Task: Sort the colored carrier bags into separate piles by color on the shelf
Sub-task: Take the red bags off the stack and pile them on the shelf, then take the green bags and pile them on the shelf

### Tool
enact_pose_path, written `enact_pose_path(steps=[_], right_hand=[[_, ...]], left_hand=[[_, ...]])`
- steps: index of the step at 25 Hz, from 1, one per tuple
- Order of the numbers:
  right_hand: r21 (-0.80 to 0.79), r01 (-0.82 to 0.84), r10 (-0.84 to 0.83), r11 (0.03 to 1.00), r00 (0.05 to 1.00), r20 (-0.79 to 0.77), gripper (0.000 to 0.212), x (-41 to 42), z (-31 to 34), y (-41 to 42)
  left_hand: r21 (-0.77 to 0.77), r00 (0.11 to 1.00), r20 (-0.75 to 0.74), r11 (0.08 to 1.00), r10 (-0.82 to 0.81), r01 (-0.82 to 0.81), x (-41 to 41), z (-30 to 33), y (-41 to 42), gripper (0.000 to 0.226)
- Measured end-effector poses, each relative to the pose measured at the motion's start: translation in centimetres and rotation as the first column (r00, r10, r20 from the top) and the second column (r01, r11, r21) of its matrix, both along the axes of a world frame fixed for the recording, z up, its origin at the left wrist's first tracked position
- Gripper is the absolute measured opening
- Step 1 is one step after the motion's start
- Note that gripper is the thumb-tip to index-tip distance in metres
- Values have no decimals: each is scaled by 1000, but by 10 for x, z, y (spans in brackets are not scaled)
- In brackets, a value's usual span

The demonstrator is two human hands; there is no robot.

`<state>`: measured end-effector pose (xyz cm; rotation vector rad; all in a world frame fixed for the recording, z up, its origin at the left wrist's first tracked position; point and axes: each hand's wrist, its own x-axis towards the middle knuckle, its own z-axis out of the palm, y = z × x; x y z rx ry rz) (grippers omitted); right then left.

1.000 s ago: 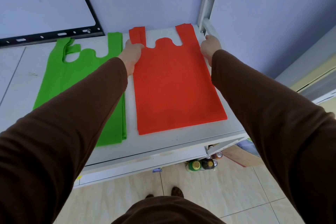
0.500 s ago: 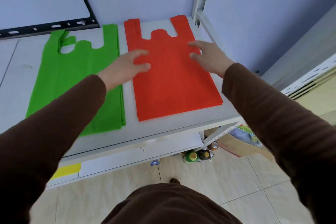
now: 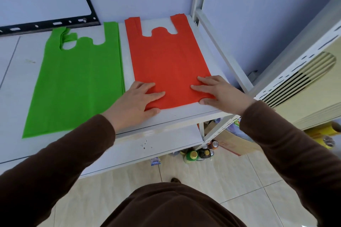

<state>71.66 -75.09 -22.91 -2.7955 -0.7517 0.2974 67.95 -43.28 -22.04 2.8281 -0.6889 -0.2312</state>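
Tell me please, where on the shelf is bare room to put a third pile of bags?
The widest bare patch of the shelf lies left of the green bags, up to the black bracket. Only a narrow strip separates the green bags from the orange bags. The right end is crowded: left hand and right hand rest there, beside the frame post.

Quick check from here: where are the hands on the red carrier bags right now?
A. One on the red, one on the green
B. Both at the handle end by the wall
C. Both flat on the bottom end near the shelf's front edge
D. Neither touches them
C: the left hand and right hand lie flat with straight fingers on the bottom corners of the red carrier bags, near the shelf's front edge.
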Motion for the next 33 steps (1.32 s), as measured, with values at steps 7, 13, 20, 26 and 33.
enact_pose_path(steps=[7, 13, 20, 26, 33], right_hand=[[95, 57, -55, 994, 998, -26, 64, -9, 4, 2], [47, 41, -40, 998, 999, -6, 65, -14, 7, 5], [-40, -13, 17, 999, 995, 98, 61, -3, 24, 33], [154, -171, 148, 973, 977, 151, 56, -6, 53, 165], [87, 270, -267, 959, 963, -44, 62, 12, 34, 299]], left_hand=[[-80, 995, 7, 992, 100, -100, -15, 1, -6, 64], [-61, 980, 78, 982, 184, -180, -17, 1, -19, 59], [-56, 977, 74, 979, 199, -196, -18, 13, -2, 59], [-1, 968, 70, 971, 239, -240, -19, 35, 117, 60], [14, 868, -38, 869, 495, -495, 7, 15, 270, 78]])
